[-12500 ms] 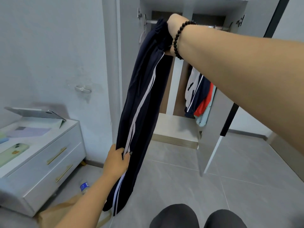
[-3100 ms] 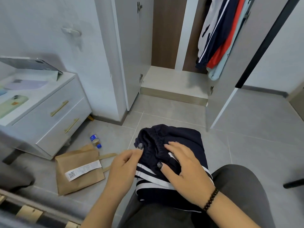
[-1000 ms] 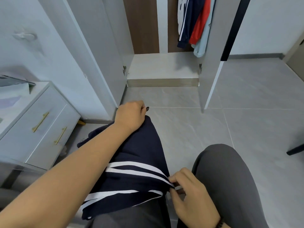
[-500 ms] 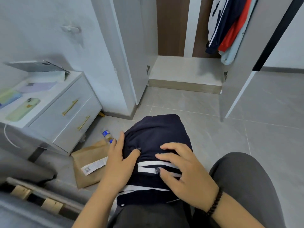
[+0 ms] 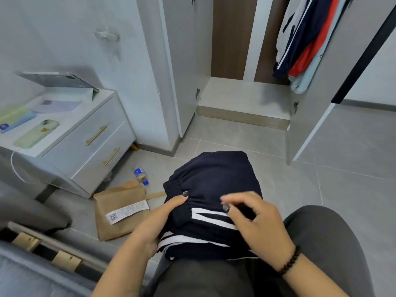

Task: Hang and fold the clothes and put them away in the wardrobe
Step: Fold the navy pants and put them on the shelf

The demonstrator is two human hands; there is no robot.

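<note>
Folded navy track pants (image 5: 212,179) with white side stripes rest on my left knee, waistband facing me. My left hand (image 5: 154,224) grips the bundle's left edge, thumb on the elastic waistband. My right hand (image 5: 255,219), blurred and wearing a black bead bracelet, has its fingers curled over the waistband and stripes on the right side. The open wardrobe (image 5: 242,97) stands ahead with a bare bottom shelf, and several hanging garments (image 5: 306,41) show in navy, red, white and light blue.
A white two-drawer nightstand (image 5: 90,140) at left carries phones and a propped tablet. On the tiled floor lie a brown paper bag (image 5: 120,209) and a small bottle (image 5: 141,176). Wardrobe doors (image 5: 317,86) stand open on both sides. A bed frame edge (image 5: 42,249) is at lower left.
The pants went from hanging full length to a folded bundle on my knee. In the last half second my right hand shifted right and curled its fingers on the waistband; my left thumb moved onto it.
</note>
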